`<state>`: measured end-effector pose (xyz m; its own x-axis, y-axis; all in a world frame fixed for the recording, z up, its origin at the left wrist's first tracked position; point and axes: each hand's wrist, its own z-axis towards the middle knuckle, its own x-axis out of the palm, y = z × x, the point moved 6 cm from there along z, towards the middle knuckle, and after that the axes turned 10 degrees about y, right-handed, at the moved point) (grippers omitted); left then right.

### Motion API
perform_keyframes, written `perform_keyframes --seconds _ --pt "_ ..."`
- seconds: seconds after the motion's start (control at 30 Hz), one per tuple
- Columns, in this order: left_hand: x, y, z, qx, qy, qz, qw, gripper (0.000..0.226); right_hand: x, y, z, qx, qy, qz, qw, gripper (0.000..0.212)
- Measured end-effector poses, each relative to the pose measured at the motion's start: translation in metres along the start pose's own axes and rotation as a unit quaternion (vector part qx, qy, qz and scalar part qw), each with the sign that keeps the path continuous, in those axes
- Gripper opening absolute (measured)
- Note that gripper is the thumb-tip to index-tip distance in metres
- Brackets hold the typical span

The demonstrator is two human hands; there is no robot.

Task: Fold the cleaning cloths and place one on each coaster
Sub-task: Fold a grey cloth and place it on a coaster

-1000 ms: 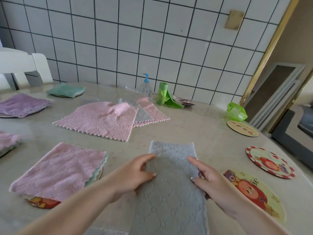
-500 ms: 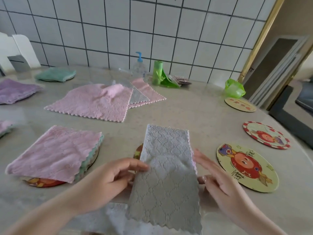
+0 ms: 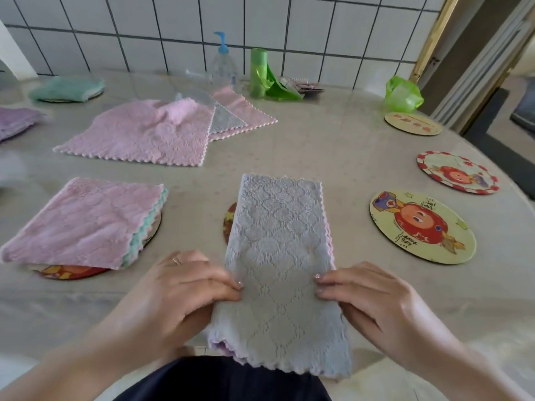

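Because the long grey waffle-textured cleaning cloth (image 3: 278,267) needs a crosswise fold, the left hand (image 3: 173,287) and right hand (image 3: 373,296) each pinch one long edge at mid-length. Its far half lies flat on the beige stone table (image 3: 318,157), covering a round printed coaster (image 3: 230,221), so the finished fold should land there.

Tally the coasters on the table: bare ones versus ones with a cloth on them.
Bare coasters: 3
Coasters partly under a cloth: 3
Total: 6; any coaster under the purple cloth at far left is hidden.
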<state>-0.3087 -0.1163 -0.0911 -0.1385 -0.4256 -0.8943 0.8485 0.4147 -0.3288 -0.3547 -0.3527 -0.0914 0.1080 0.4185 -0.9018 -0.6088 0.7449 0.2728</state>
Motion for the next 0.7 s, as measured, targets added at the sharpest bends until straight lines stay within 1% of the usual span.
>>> perform_keyframes --seconds 0.07,0.13,0.2,0.23,0.3,0.37,0.4,0.47,0.53,0.6,0.67,0.7 --pt "0.006 0.000 -0.003 -0.012 0.011 0.041 0.999 0.026 0.008 0.003 -0.009 -0.013 0.001 -0.063 0.998 0.026" --pt "0.013 0.000 -0.001 -0.014 0.026 0.086 0.996 0.036 0.015 0.005 -0.012 -0.021 0.005 -0.107 0.994 0.034" --pt "0.019 -0.001 0.003 -0.006 0.051 0.127 0.991 0.040 0.019 0.007 -0.011 -0.029 0.007 -0.131 0.991 0.038" --pt "0.020 -0.001 0.005 -0.002 0.056 0.129 0.990 0.041 0.019 0.008 -0.010 -0.031 0.004 -0.129 0.991 0.038" --pt "0.013 -0.002 0.008 0.003 0.042 0.093 0.995 0.040 0.015 0.009 -0.007 -0.030 -0.014 -0.084 0.996 0.031" --pt "-0.001 -0.007 0.014 -0.009 0.007 0.049 0.999 0.044 0.007 0.008 -0.004 -0.013 -0.051 -0.011 0.999 0.022" --pt "-0.008 -0.009 0.017 -0.021 -0.017 0.037 0.999 0.041 0.004 0.008 -0.001 0.000 -0.069 0.018 0.997 0.022" --pt "-0.013 -0.008 0.022 -0.051 -0.054 -0.003 0.997 0.026 -0.001 0.007 0.005 0.030 -0.090 0.056 0.994 0.022" --pt "-0.012 0.000 0.024 -0.102 -0.073 -0.096 0.987 0.020 -0.004 0.003 0.011 0.080 -0.099 0.091 0.988 0.021" --pt "-0.010 0.008 0.029 -0.154 -0.088 -0.169 0.970 0.015 -0.006 -0.005 0.017 0.146 -0.108 0.134 0.974 0.023" --pt "-0.012 0.013 0.036 -0.165 -0.141 -0.212 0.953 0.014 -0.009 -0.014 0.024 0.195 -0.117 0.176 0.958 0.014" --pt "-0.013 0.015 0.040 -0.170 -0.168 -0.228 0.944 0.019 -0.011 -0.017 0.029 0.207 -0.121 0.195 0.951 0.014"
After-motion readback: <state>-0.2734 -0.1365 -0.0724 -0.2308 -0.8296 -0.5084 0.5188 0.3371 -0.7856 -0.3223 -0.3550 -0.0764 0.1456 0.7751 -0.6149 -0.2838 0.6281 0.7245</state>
